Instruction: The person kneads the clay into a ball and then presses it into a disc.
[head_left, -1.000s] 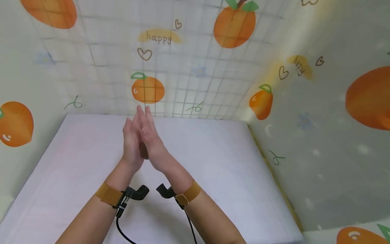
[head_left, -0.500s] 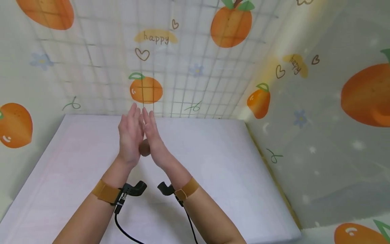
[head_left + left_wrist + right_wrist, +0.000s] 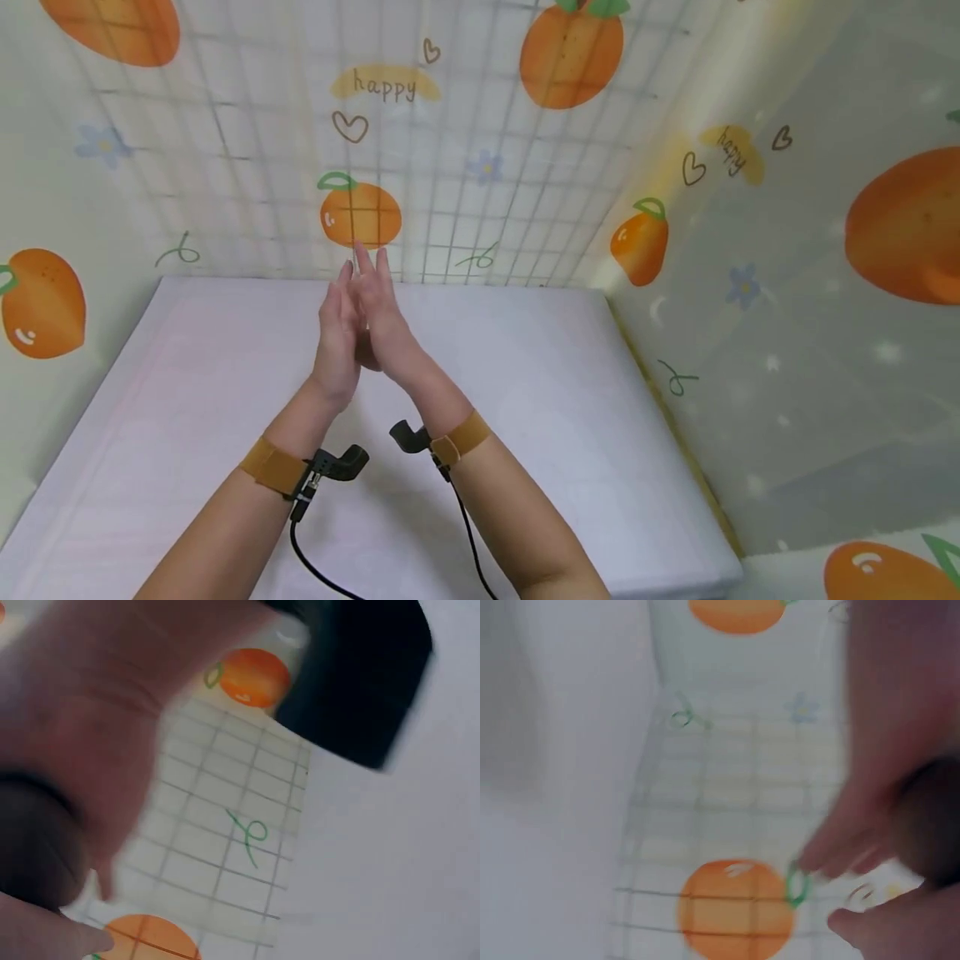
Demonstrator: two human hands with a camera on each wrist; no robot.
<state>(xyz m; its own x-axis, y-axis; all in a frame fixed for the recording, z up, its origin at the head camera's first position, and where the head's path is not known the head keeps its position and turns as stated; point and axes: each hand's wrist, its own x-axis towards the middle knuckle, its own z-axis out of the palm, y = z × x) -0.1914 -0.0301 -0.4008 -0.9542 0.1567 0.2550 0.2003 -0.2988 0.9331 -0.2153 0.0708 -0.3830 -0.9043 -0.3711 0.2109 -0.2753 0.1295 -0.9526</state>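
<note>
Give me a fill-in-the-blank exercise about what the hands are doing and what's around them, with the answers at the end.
1. The ball sits ____ the left hand and the right hand.
2. The lettering on the backdrop reads ____.
3. The printed fruit nearest the right hand has a ____ leaf.

Missing words: between; happy; green.

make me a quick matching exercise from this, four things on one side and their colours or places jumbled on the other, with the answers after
Things:
1. brown round thing
2. left wrist strap
3. left wrist camera
4. work surface

Colours or places:
A. black, jutting inward from the arm
B. white and flat
C. between the left hand and the right hand
D. tan, wrapped round the arm

Pairs: 1-C, 2-D, 3-A, 4-B
</note>
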